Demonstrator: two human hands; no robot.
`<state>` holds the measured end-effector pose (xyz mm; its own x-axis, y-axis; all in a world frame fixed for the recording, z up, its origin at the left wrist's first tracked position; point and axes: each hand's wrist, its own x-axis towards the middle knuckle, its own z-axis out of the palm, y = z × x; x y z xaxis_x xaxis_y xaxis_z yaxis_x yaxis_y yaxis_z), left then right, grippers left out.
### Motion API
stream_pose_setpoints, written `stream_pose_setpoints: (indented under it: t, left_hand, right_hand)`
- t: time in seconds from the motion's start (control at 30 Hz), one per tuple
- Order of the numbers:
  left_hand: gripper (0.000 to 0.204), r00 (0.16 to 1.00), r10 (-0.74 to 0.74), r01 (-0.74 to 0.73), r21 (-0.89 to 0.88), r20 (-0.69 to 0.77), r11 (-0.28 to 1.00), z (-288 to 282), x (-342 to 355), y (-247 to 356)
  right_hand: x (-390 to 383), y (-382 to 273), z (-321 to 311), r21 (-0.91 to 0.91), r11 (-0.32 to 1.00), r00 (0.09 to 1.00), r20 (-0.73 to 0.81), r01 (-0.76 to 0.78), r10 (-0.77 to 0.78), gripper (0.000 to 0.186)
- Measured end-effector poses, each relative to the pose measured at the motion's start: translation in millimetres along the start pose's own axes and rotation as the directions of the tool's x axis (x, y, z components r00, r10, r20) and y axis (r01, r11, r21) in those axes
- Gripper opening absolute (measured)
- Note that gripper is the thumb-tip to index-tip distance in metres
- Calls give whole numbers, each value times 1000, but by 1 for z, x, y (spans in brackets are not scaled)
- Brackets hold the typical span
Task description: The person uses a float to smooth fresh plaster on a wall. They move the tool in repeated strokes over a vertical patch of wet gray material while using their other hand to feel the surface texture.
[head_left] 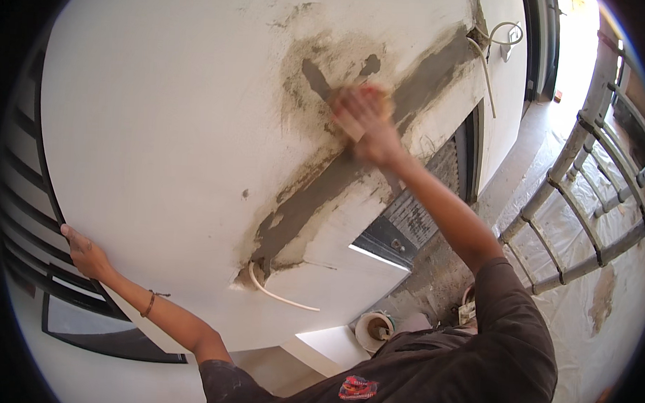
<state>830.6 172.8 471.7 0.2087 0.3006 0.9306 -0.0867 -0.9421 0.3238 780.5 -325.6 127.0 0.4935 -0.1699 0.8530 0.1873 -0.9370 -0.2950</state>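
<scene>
My right hand (368,125) is pressed against the white wall (162,125), smeared by motion, over a reddish-yellow pad that looks like a sponge (380,94). Under and around it are patches of wet grey mortar (314,79), beside a long slanting strip of grey mortar (316,190). Far to the left, my left hand (86,256) grips the wall's edge next to dark railing bars; some of its fingers are hidden behind that edge. Pale cable (280,299) sticks out at the strip's lower end, and another cable (491,83) at its upper end.
A metal ladder or scaffold frame (579,182) stands at the right on plastic sheeting (618,283). Below the wall is a pale bucket (375,331). Dark bars (24,205) run along the left, and a dark panel with a grille (421,219) lies behind my right forearm.
</scene>
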Motion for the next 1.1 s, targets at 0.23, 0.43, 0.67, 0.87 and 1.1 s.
stream_pose_setpoints:
  t: [0.23,0.43,0.67,0.87,1.1]
  left_hand:
    - [98,1000,-8,8,-5,26,1000,1,4,-5]
    - [95,999,-32,32,-16,25,999,10,-2,6]
    - [96,999,-19,20,-26,35,999,4,1,0]
    - [97,999,22,-20,-31,47,999,11,-9,10]
    - [95,1000,-11,11,14,25,1000,-13,-6,8]
  right_hand:
    - [44,-7,-3,103,988,965,-228,-111,132,72]
    - [3,65,-19,-62,990,988,-102,-123,116,63]
    - [-4,-3,5,114,993,999,-35,-22,26,63]
    - [7,115,-23,311,945,822,-509,-100,255,40]
    - [-18,-27,2,112,988,993,-73,103,-95,61]
